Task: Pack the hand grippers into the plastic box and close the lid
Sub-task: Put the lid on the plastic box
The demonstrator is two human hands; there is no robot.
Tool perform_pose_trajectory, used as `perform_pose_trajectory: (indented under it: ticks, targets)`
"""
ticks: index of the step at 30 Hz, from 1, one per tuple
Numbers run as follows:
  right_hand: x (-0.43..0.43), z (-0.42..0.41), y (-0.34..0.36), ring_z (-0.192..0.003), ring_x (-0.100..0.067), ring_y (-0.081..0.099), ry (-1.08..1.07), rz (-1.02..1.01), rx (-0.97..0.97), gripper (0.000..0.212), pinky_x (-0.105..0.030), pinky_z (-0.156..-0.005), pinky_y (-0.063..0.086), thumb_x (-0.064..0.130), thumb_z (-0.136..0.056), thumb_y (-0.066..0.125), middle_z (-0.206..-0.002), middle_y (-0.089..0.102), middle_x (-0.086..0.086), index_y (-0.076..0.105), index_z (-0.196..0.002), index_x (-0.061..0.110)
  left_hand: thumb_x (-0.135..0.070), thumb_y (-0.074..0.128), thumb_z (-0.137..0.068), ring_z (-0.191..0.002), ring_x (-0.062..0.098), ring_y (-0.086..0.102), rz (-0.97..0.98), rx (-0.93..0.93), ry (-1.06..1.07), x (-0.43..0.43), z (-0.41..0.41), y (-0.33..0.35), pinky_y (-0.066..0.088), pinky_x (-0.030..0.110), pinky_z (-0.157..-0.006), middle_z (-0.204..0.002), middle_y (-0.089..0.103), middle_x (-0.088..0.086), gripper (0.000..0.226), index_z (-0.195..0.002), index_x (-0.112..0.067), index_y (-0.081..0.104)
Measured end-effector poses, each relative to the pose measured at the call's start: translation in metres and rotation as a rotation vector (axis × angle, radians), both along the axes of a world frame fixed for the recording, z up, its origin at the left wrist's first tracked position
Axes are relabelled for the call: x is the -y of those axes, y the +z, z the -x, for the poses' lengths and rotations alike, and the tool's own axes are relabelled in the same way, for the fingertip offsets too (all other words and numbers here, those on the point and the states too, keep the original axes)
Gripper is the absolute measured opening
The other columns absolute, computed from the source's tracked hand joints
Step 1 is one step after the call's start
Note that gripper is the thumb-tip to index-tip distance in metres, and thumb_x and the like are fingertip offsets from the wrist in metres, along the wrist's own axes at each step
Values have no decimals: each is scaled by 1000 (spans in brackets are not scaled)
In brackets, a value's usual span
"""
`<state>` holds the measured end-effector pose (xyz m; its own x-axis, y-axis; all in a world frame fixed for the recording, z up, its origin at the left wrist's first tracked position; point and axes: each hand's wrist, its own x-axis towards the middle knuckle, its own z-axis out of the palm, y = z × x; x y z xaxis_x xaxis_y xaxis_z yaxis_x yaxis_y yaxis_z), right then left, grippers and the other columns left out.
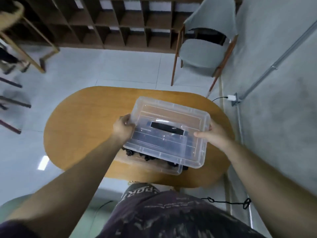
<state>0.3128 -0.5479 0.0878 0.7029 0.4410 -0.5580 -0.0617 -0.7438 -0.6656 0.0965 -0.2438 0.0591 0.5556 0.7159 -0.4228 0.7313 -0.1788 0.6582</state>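
Nearest the lens is the person's dark printed clothing, and both bare forearms reach out from it over the oval wooden worktop.

The left hand grips one short end of the clear lid, fingers curled over its rim. The right hand grasps the opposite short end, thumb laid along the top and the other fingers hidden under the edge. Taking the lid at both ends looks meant to keep the wide, flexible panel level and square while it is lined up.

Between the hands, on top of the lid, runs a black handle strip. Below the hands and a little nearer the person sits the plastic box on the worktop. Its near rim shows past the lid's edge, so the lid hangs above it, offset and not seated.

The hand grippers lie inside the box, directly under the left hand's side of the lid. They show as black shapes through the clear plastic, though how many there are cannot be told. Packing appears done, and closing is the step in hand. The lid probably needs to come nearer the person and down until its rim meets the box all round.

Beyond the right hand stands a grey chair, and a white plug sits in a wall socket.
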Motion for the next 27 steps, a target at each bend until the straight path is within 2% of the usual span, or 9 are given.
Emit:
perform_pose_trajectory:
  ticks: [1, 3, 6, 8, 12, 19, 23, 27]
  targets:
    - [-5, 8, -7, -95, -13, 70, 14, 1, -16, 59, -39, -85, 57, 27, -73, 89, -107, 71, 12, 60, -124, 34, -36, 53, -89, -105, 27, 65, -6, 1, 38, 5, 9, 2, 53, 34, -85, -121, 63, -2, 42, -130, -30, 61]
    - [-15, 20, -22, -93, -13, 71, 35, 22, -13, 57, -38, -83, 58, 28, -71, 90, -107, 72, 10, 62, -121, 33, -30, 55, -94, -113, 25, 61, 3, 0, 114, 4, 24, -7, 51, 36, -93, -130, 59, -2, 44, -137, -24, 58]
    - [-27, 34, -41, -87, -12, 70, 37, 57, -13, 48, -30, -69, 53, 28, -73, 89, -104, 72, 7, 65, -115, 29, -36, 59, -94, -117, 24, 60, 27, -6, 148, -6, 42, -28, 49, 38, -101, -133, 59, -2, 45, -137, -24, 59]
    - [-33, 42, -56, -87, -13, 69, 37, 90, -17, 54, -29, -64, 51, 34, -72, 90, -107, 70, 5, 63, -119, 28, -36, 58, -94, -119, 26, 60, 23, -5, 152, -12, 51, -39, 48, 42, -103, -130, 61, 1, 42, -135, -27, 61]
    - [-38, 50, -77, -88, -16, 69, 14, 128, 24, 71, -32, -68, 57, 55, -64, 86, -115, 64, 2, 59, -127, 34, -31, 54, -96, -123, 34, 53, -4, -16, 136, -21, 58, -54, 45, 51, -105, -134, 56, 2, 43, -139, -28, 57]
    - [-40, 48, -85, -95, -19, 66, 29, 168, 33, 82, -27, -62, 50, 60, -67, 84, -125, 58, -3, 53, -137, 29, -28, 52, -98, -129, 34, 48, -18, -52, 137, -26, 57, -57, 41, 49, -110, -140, 51, 3, 46, -143, -24, 53]
    - [-41, 49, -84, -100, -19, 64, 21, 136, 14, 79, -32, -71, 52, 50, -74, 85, -128, 58, -3, 49, -140, 26, -28, 52, -100, -120, 29, 57, -1, -42, 146, -22, 57, -54, 48, 45, -103, -140, 49, 0, 46, -146, -24, 51]
    - [-44, 48, -79, -98, -17, 65, 5, 96, -20, 69, -34, -75, 54, 44, -75, 87, -123, 60, 0, 52, -133, 28, -32, 54, -95, -108, 31, 65, 17, -39, 165, -28, 57, -54, 56, 48, -94, -134, 52, -3, 45, -140, -28, 56]
